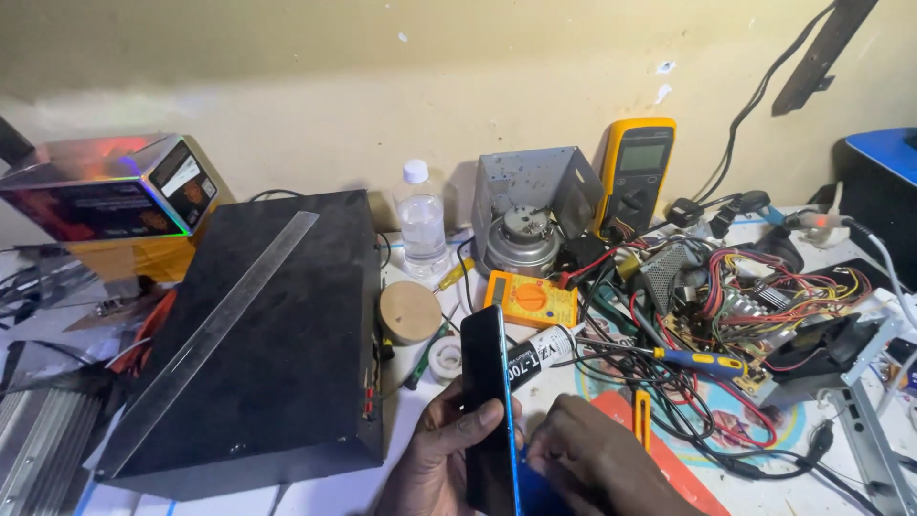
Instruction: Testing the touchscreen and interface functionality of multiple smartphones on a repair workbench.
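A: Bottom middle of the frame: the left hand [441, 459] is closed round a dark phone [489, 411], thumb across its face, the phone standing on edge and tilted up off the worktop [420, 420].

B: And the right hand [597, 463]?

A: Curled loosely, just right of the phone's lower end, fingers bent down over something blue and orange. Whether it grips anything there I cannot tell; its fingertips are hidden.

B: What could go wrong?

A: My guess: the phone is held by one hand only and on its thin edge, so a slip would drop it onto the clutter below. The glue tube [540, 352] lies just behind it, and a smear on the glass seems possible.

B: Anything sharp nearby?

A: A screwdriver [683, 358] with a blue and yellow handle lies right of centre among black leads, its tip pointing toward the phone. Behind that, a tangle of red and yellow wires [764, 296] on a circuit board could snag a sleeve.

B: Further back?

A: An orange meter [531, 300], a round wooden lid [410, 311], a black box [258, 334] at left with a clear ruler [205, 339] across it. Then a water bottle [419, 218] and a tall yellow meter [635, 172] against the wall.
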